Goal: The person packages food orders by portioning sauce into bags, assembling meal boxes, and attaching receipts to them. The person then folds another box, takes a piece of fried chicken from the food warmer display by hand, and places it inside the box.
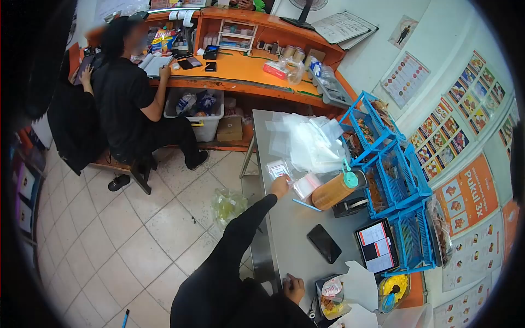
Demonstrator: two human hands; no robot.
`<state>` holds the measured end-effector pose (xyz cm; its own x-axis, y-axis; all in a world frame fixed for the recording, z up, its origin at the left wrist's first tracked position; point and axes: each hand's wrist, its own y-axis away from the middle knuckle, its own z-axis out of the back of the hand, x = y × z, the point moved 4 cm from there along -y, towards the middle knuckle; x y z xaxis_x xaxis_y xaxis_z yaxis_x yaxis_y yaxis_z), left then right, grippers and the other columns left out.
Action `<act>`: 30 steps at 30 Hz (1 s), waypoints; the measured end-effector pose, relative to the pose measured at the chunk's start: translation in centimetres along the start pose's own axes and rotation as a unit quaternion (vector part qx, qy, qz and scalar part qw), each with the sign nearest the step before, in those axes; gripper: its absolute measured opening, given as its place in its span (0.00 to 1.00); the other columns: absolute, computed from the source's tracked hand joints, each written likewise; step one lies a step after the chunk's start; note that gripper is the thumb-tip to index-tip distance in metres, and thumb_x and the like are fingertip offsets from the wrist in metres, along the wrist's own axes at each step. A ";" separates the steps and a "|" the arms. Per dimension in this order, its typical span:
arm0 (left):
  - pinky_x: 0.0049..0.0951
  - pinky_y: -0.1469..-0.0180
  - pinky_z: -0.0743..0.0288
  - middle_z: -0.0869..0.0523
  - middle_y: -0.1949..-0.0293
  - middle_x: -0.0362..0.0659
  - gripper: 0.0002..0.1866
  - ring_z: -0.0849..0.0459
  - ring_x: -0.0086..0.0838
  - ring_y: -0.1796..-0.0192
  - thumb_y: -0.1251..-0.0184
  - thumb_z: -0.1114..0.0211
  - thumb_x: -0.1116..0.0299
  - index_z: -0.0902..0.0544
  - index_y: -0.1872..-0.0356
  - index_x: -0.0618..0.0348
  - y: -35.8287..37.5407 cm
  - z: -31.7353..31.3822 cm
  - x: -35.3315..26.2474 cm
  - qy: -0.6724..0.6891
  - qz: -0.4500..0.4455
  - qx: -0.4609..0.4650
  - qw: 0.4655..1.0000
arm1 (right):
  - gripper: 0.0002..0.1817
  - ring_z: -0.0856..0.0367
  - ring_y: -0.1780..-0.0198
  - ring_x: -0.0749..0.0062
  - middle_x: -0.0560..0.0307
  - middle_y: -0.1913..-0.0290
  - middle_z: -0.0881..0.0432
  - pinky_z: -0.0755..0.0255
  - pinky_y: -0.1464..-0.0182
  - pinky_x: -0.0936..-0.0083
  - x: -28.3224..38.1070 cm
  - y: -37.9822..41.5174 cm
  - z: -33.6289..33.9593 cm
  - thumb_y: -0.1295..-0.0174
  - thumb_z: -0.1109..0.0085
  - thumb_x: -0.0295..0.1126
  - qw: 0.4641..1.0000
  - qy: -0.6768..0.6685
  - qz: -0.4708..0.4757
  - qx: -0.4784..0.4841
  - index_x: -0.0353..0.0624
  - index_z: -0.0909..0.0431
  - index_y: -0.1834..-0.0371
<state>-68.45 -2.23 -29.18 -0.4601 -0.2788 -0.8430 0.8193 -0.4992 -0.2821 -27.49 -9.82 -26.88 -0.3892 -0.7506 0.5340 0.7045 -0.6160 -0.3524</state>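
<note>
My left hand (280, 187) reaches across the metal table with its fingertips closed at the edge of a small clear plastic packet (276, 169) with red and white print. Beside it lies a stack of small clear bags (307, 186). Large clear plastic bags (314, 145) are spread just beyond. My right hand (293, 288) rests at the near table edge, its fingers curled with nothing visible in them. Near that hand stands an opened takeaway box (350, 292) holding food and a lidded cup. A black phone (324, 244) lies between the hands.
A brown bottle (334, 191) with a green lid, a tape dispenser (351, 206), a blue straw-like stick (307, 205) and a tablet (377, 246) are on the table. Blue baskets (391, 177) line the wall. A seated person (128, 98) writes at the orange counter (246, 68). A plastic bag (228, 206) lies on the floor.
</note>
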 end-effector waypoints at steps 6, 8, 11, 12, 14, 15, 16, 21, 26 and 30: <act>0.38 0.61 0.27 0.25 0.60 0.52 0.12 0.23 0.43 0.62 0.51 0.47 0.80 0.28 0.63 0.62 1.2 2.7 -2.7 -0.180 -0.089 -0.032 0.979 | 0.10 0.28 0.77 0.67 0.60 0.77 0.29 0.33 0.75 0.71 0.1 -0.3 -0.1 0.53 0.38 0.32 1.000 0.017 -0.007 0.006 0.51 0.20 0.65; 0.31 0.61 0.24 0.26 0.56 0.51 0.14 0.23 0.38 0.59 0.52 0.44 0.78 0.27 0.60 0.65 1.1 2.4 -2.0 -0.298 -0.116 -0.016 0.947 | 0.09 0.28 0.76 0.66 0.60 0.77 0.28 0.33 0.74 0.71 0.2 -0.3 0.1 0.52 0.39 0.32 1.000 0.018 -0.006 0.021 0.52 0.20 0.66; 0.26 0.60 0.23 0.29 0.51 0.49 0.15 0.24 0.35 0.56 0.51 0.43 0.77 0.26 0.59 0.66 1.2 2.0 -1.7 -0.415 -0.154 0.012 0.897 | 0.08 0.28 0.77 0.67 0.59 0.77 0.28 0.32 0.74 0.72 0.5 -0.6 0.4 0.52 0.39 0.32 1.000 0.012 -0.007 0.020 0.51 0.20 0.66; 0.26 0.59 0.23 0.30 0.49 0.50 0.15 0.24 0.35 0.55 0.51 0.43 0.77 0.25 0.59 0.66 1.1 1.9 -1.6 -0.402 -0.147 0.006 0.904 | 0.07 0.28 0.77 0.67 0.59 0.77 0.28 0.32 0.74 0.73 0.3 -0.6 0.3 0.51 0.39 0.32 1.000 0.011 -0.006 0.004 0.50 0.20 0.67; 0.26 0.59 0.23 0.32 0.48 0.50 0.12 0.24 0.35 0.55 0.50 0.44 0.76 0.24 0.62 0.66 1.2 2.0 -2.1 -0.410 -0.165 0.002 0.897 | 0.07 0.28 0.78 0.68 0.59 0.77 0.28 0.32 0.75 0.74 0.6 -0.7 0.7 0.51 0.39 0.31 1.000 0.006 -0.011 -0.017 0.49 0.20 0.67; 0.26 0.62 0.22 0.32 0.50 0.49 0.09 0.24 0.35 0.56 0.50 0.44 0.76 0.21 0.67 0.67 0.6 1.1 -0.8 -0.418 -0.180 0.022 0.890 | 0.07 0.28 0.78 0.68 0.59 0.77 0.28 0.32 0.75 0.73 0.9 -0.9 1.0 0.52 0.39 0.31 1.000 0.001 -0.014 -0.020 0.49 0.20 0.67; 0.26 0.63 0.21 0.32 0.51 0.48 0.07 0.24 0.35 0.57 0.50 0.44 0.77 0.21 0.70 0.67 0.6 1.0 -1.2 -0.431 -0.172 0.037 0.885 | 0.08 0.28 0.77 0.68 0.59 0.77 0.28 0.32 0.75 0.73 1.1 -1.0 1.2 0.52 0.38 0.31 1.000 -0.006 -0.015 -0.021 0.49 0.20 0.67; 0.25 0.67 0.20 0.32 0.54 0.46 0.05 0.24 0.35 0.59 0.52 0.43 0.78 0.20 0.75 0.68 -0.5 0.0 -0.3 -0.478 -0.199 0.050 0.854 | 0.06 0.28 0.79 0.70 0.61 0.80 0.29 0.33 0.77 0.74 0.4 -0.8 1.3 0.52 0.39 0.30 0.999 -0.009 -0.031 -0.033 0.48 0.20 0.70; 0.24 0.69 0.20 0.32 0.56 0.46 0.04 0.24 0.36 0.58 0.52 0.42 0.79 0.20 0.76 0.68 -1.0 -0.4 -3.6 -0.495 -0.229 0.091 0.833 | 0.05 0.27 0.78 0.70 0.61 0.79 0.28 0.33 0.77 0.75 -0.4 -0.3 0.9 0.52 0.39 0.31 0.998 -0.008 -0.039 -0.040 0.48 0.20 0.70; 0.37 0.57 0.25 0.30 0.55 0.49 0.04 0.24 0.41 0.55 0.51 0.40 0.75 0.21 0.75 0.65 -0.1 -1.9 -6.8 -0.388 -0.286 0.115 0.869 | 0.08 0.25 0.73 0.61 0.55 0.75 0.25 0.30 0.70 0.69 -0.7 -2.7 1.4 0.47 0.44 0.35 0.978 -0.136 -0.157 -0.035 0.47 0.21 0.66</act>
<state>-64.73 1.23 -24.27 -0.9346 -0.3557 -0.0074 0.3318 -0.8638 -0.3792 -28.25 -7.26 -25.24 -0.4016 -0.4366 0.8051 0.5298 -0.8278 -0.1847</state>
